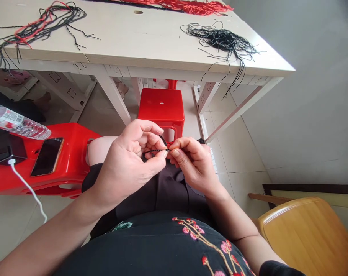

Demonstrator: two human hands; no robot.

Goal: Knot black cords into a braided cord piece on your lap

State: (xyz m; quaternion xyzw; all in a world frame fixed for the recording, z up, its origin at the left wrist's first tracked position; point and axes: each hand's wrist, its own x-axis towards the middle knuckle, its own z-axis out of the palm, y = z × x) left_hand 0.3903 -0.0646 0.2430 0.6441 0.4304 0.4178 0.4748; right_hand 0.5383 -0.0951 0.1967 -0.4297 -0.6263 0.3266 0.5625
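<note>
Over my lap, my left hand (136,153) is closed, pinching a thin black braided cord (154,151) between thumb and fingers. My right hand (192,159) meets it fingertip to fingertip and pinches the same cord at its right end. Part of the cord loops behind the left fingers, and the spot where both pinches meet is mostly hidden. On the table ahead lie a tangle of black cords (224,40), a bundle of black and red cords (44,25), and a long hank of red cords (196,7).
A pale table (151,42) spans the front. Beneath it is a red stool (161,103). At my left, a red stool (73,149) carries a phone (47,156), a plastic bottle (18,122) and a black box (8,147) with a white cable (27,186). A wooden chair (308,234) stands right.
</note>
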